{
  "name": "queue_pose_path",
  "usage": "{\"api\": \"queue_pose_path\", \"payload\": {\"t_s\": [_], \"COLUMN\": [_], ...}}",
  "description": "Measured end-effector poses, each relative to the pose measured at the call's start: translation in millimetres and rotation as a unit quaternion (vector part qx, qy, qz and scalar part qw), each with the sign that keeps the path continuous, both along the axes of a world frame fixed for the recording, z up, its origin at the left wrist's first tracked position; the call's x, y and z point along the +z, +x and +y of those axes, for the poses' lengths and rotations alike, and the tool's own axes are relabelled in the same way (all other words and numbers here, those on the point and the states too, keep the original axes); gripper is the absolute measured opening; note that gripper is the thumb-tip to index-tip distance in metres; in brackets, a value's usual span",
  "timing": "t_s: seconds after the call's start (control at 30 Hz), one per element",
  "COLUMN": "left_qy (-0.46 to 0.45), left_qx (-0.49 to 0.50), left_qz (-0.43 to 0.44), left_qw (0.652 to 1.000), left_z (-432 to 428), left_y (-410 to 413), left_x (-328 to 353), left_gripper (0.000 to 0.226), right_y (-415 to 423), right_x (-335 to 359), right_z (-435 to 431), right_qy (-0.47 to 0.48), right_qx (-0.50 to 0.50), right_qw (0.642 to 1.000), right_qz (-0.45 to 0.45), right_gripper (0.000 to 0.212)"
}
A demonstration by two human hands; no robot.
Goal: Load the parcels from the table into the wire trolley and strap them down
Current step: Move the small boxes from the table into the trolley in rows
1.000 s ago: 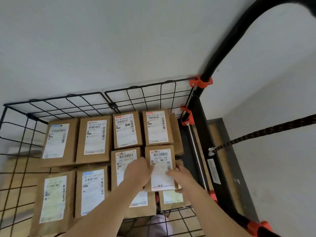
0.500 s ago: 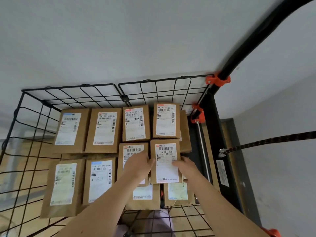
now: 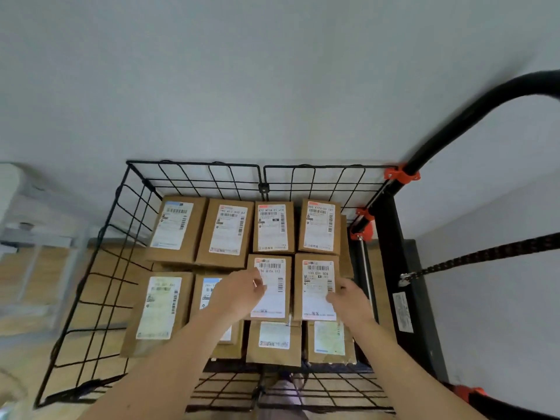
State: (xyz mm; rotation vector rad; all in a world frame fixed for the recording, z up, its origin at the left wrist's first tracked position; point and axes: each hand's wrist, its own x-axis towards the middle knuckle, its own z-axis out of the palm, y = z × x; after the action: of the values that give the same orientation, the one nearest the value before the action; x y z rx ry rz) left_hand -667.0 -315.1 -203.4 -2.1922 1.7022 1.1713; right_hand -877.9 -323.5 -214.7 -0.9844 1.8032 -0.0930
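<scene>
Left hand [image 3: 239, 294] and right hand [image 3: 348, 301] partly hide two parcels [image 3: 274, 298] (perhaps touching); grip cannot be told.

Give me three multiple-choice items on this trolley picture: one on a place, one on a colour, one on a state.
1. Where is the right hand?
A. on the black handle
B. at the right edge of a parcel in the trolley
C. on the wall

2. What colour are the clamps on the trolley's frame?
A. blue
B. orange
C. green

3. How does the strap lie?
A. across the parcels
B. coiled on a parcel
C. stretched off to the right, over no parcel

Answers:
1 B, its fingers touch that labelled parcel's right edge.
2 B, the clamps at the far right corner are orange.
3 C, it runs from its hook to the picture's right edge.
</scene>
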Motion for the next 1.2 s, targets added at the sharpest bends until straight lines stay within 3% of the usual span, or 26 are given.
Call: {"api": "queue_pose_path", "payload": {"t_s": [0.27, 0.63, 1.2], "left_qy": [-0.116, -0.275, -0.343], "left_qx": [-0.008, 0.073, 0.264], "left_qz": [0.021, 0.023, -0.045], "left_qw": [0.993, 0.958, 0.9], "left_z": [43.2, 159.6, 314.3], "left_y": [69.5, 223.6, 457.3], "left_x": [61.5, 138.1, 176.7], "left_gripper": [0.021, 0.017, 0.018], "right_y": [89.3, 272.3, 524.6], "right_x": [72.3, 147.9, 185.5], "right_z": [34.9, 125.7, 213.8], "right_qy": [-0.127, -0.229, -0.259], "right_qx": [0.091, 0.187, 0.369], "right_qw": [0.988, 0.954, 0.879], "right_qz": [0.022, -0.048, -0.154], "right_gripper": [0.04, 0.035, 0.03]}}
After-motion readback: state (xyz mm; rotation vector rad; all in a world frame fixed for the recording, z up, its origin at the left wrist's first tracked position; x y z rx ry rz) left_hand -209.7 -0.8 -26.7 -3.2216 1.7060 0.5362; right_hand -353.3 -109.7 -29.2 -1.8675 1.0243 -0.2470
